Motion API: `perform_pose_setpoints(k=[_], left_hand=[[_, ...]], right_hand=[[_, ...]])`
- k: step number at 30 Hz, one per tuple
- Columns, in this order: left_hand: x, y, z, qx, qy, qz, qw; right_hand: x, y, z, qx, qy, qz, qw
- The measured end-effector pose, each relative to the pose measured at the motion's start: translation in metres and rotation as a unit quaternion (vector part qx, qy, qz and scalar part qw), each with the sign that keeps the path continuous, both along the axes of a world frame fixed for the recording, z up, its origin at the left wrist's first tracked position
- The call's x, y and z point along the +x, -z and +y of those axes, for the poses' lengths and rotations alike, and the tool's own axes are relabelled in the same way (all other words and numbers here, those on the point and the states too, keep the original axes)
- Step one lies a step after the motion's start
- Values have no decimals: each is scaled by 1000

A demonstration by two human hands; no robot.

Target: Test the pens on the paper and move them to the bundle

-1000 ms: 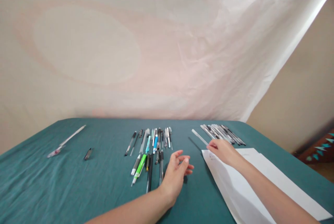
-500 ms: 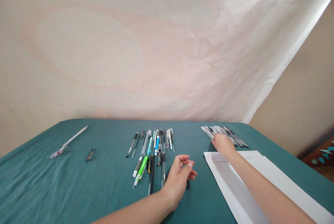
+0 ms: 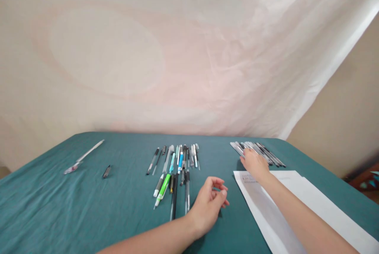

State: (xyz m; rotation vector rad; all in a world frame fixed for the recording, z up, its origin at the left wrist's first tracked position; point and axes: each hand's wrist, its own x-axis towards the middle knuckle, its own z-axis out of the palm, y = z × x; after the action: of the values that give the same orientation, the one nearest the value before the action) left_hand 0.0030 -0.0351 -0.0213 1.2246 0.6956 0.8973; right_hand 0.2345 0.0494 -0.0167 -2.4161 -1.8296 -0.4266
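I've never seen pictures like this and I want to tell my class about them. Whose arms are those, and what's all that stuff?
There's no robot here, just a person using two bare hands. The camera is worn on their head, so you see almost what they see, looking forward and down.

The table has a green cloth. In the middle lies a group of pens, with a bright green pen nearer the person. On the right are a row of pens and white paper. Far left is a long white stick-like thing.

The left hand is loosely curled, with nothing visible in it. The right hand is at the row of pens; its fingertips are hidden, so I can't tell whether it holds one.
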Motion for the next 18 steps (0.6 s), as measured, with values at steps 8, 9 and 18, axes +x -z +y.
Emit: perform_pose_setpoints(k=[8, 9, 18], left_hand=[[-34, -56, 5, 296, 57, 294, 907], [-42, -66, 12, 329, 46, 340, 880], [-93, -96, 60, 367, -2, 629, 685]], right_hand=[[-73, -20, -29, -37, -183, 169, 968], [-85, -21, -36, -44, -206, 191, 959], [-163, -31, -85, -90, -521, 119, 840]])
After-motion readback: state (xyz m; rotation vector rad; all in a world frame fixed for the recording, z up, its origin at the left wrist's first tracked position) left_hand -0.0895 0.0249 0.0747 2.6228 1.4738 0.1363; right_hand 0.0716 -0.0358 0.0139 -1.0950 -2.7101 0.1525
